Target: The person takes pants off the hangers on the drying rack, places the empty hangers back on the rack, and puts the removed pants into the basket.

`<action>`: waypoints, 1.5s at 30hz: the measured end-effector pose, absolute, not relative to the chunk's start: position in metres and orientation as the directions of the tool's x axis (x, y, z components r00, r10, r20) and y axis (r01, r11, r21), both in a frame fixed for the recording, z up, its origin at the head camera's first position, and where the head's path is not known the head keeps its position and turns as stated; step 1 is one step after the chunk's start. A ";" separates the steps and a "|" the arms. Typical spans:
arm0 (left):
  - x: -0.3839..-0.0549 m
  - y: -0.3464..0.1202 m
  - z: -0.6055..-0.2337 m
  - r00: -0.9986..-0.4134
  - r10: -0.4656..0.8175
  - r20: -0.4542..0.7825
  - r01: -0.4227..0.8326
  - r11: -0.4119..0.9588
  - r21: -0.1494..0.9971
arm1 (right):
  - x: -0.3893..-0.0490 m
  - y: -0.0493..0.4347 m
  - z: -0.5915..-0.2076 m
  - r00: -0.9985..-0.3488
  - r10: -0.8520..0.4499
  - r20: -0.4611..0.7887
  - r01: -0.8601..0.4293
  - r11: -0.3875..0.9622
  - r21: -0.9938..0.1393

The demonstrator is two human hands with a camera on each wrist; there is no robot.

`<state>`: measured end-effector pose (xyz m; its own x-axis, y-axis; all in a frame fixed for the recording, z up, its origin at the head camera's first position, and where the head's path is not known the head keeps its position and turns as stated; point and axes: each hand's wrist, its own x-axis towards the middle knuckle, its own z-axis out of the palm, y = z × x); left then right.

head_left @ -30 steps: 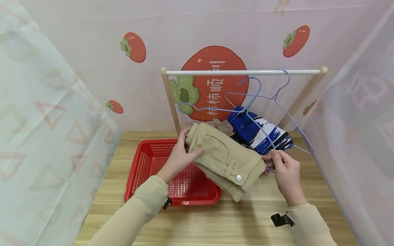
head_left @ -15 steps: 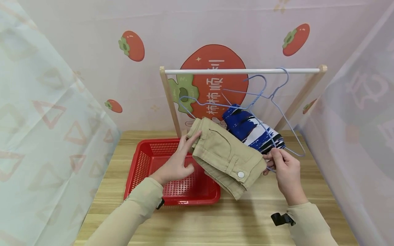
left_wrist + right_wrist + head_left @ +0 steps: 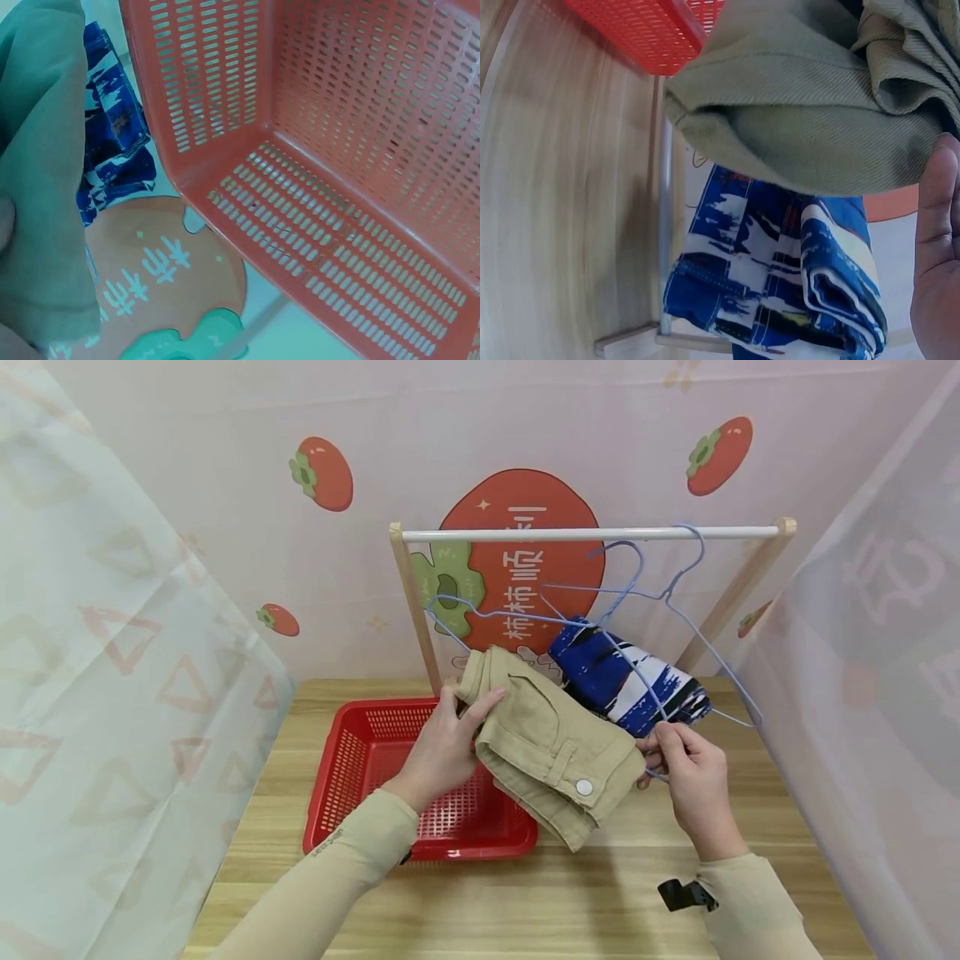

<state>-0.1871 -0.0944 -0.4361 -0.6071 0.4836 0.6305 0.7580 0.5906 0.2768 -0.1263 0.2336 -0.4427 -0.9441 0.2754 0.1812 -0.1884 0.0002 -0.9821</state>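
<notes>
Khaki pants [image 3: 536,727], folded over with a silver button at the waist, hang tilted on a blue wire hanger [image 3: 602,622]. My left hand [image 3: 435,756] grips their upper left end, thumb on the front and fingers mostly hidden behind. At the opposite end my right hand [image 3: 697,777] pinches the hanger's lower right corner, right beside the waistband. This hanger's hook stands just below the rack's white rod [image 3: 510,535]. Behind it, blue-and-white printed shorts [image 3: 757,262] hang from a second blue hanger [image 3: 667,597] hooked on the rod.
Left of and under the pants sits a red perforated basket [image 3: 452,853] on the wooden table [image 3: 540,902]. The rack's wooden legs [image 3: 417,610] rise behind it. Patterned cloth walls [image 3: 142,693] enclose the back and both sides.
My left thumb lifted off the pants half a second ago and now lies on the fabric again. The printed shorts swung left, then back right. My right hand keeps its pinch.
</notes>
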 end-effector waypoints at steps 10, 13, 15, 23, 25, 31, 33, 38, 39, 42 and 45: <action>-0.189 -0.091 -0.416 -0.603 0.432 0.670 0.757 0.574 0.312 | -0.124 0.235 -0.444 -0.949 0.251 0.192 -0.205 -0.026 -0.978; -0.190 -0.093 -0.407 -0.617 0.438 0.653 0.774 0.487 0.404 | -0.124 0.236 -0.445 -0.951 0.240 0.197 -0.211 -0.036 -0.977; -0.191 -0.094 -0.401 -0.633 0.431 0.643 0.769 0.445 0.459 | -0.124 0.237 -0.446 -0.951 0.235 0.202 -0.217 -0.042 -0.975; -0.192 -0.095 -0.392 -0.722 0.396 0.568 0.689 0.485 0.538 | -0.124 0.238 -0.447 -0.949 0.213 0.233 -0.246 -0.035 -0.969; -0.193 -0.094 -0.393 -0.728 0.388 0.564 0.674 0.552 0.491 | -0.124 0.238 -0.447 -0.948 0.208 0.241 -0.252 -0.024 -0.968; -0.197 -0.092 -0.391 -0.579 0.406 0.707 0.703 0.688 0.182 | -0.121 0.238 -0.447 -0.947 0.193 0.256 -0.250 0.052 -0.967; -0.198 -0.092 -0.389 -0.511 0.424 0.747 0.719 0.688 0.101 | -0.120 0.238 -0.446 -0.949 0.183 0.257 -0.247 0.077 -0.966; -0.202 -0.093 -0.386 -0.407 0.499 0.765 0.793 0.609 0.024 | -0.119 0.238 -0.448 -0.950 0.171 0.261 -0.257 0.049 -0.965; -0.202 -0.093 -0.386 -0.396 0.520 0.757 0.809 0.587 0.020 | -0.118 0.237 -0.448 -0.950 0.171 0.263 -0.260 0.039 -0.965; -0.202 -0.094 -0.389 -0.360 0.580 0.731 0.856 0.517 0.010 | -0.118 0.237 -0.449 -0.947 0.165 0.274 -0.273 0.030 -0.962; -0.202 -0.095 -0.392 -0.314 0.649 0.693 0.880 0.472 -0.043 | -0.118 0.236 -0.448 -0.946 0.160 0.283 -0.282 0.030 -0.959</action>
